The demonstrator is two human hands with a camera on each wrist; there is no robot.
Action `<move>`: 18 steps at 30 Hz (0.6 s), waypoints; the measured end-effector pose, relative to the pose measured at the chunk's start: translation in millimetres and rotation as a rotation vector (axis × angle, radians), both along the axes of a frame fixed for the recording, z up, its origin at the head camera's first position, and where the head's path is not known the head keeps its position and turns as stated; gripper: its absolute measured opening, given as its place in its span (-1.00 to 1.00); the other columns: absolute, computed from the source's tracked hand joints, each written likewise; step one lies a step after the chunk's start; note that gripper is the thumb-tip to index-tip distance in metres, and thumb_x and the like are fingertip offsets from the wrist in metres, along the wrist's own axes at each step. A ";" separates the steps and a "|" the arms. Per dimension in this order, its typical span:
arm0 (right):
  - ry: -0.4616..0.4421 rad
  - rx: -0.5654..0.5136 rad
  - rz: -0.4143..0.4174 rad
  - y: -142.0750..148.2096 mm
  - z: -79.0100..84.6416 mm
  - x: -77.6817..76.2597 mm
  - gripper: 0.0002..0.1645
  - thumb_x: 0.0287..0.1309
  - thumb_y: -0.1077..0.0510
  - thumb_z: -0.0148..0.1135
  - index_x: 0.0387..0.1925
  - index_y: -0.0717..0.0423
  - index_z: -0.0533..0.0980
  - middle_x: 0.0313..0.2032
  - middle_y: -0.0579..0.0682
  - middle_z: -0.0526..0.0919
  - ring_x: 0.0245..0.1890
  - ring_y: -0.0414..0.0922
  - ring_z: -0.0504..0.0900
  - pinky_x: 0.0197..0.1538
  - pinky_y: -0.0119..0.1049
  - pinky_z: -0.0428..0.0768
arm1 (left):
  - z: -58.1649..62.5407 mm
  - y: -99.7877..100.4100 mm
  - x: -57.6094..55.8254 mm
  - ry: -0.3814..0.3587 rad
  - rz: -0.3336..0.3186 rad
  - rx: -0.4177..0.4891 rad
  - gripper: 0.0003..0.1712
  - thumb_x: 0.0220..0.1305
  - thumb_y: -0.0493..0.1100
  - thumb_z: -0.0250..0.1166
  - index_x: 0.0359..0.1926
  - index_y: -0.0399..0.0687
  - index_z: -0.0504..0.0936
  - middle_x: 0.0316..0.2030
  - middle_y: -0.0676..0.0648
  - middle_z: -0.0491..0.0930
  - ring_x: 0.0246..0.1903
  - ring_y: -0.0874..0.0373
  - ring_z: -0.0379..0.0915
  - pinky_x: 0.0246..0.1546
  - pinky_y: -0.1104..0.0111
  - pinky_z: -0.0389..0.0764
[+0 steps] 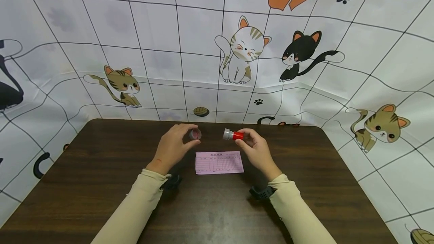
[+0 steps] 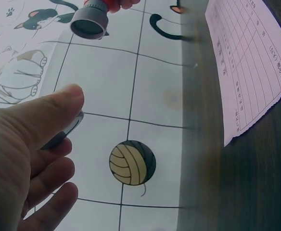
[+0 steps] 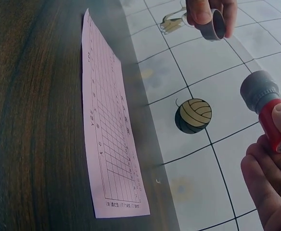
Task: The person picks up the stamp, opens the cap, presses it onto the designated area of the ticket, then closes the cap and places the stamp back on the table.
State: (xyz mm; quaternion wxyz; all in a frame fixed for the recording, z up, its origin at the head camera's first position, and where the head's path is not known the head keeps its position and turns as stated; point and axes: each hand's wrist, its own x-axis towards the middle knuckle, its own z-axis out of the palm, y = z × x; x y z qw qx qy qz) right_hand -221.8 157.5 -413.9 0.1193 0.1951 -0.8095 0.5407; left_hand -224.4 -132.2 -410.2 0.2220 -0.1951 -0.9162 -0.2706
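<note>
My left hand pinches a small round grey cap between thumb and fingers, its hollow side facing right. In the right wrist view this cap shows as a short ring. Across from it, my right hand grips a small stamp by its red handle, its grey head pointing left toward the cap. The stamp's dark round face shows in the left wrist view. Both are held above the table, apart from each other. A pink printed form lies flat between and below the hands.
The dark brown wooden table reaches back to a white wall covering printed with grid lines, cats and yarn balls. Each wrist wears a dark strap below a light sleeve.
</note>
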 end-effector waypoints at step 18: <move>-0.024 -0.020 0.019 2.6 8.6 5.0 -0.61 0.26 0.40 0.37 0.09 0.45 0.52 -0.02 0.36 0.67 -0.06 0.21 0.72 0.09 0.00 0.68 | -2.4 -2.6 -1.7 -0.064 0.065 0.000 -0.47 0.22 -0.02 0.55 0.18 -0.03 0.66 0.00 -0.09 0.72 0.03 -0.04 0.63 0.02 0.00 0.65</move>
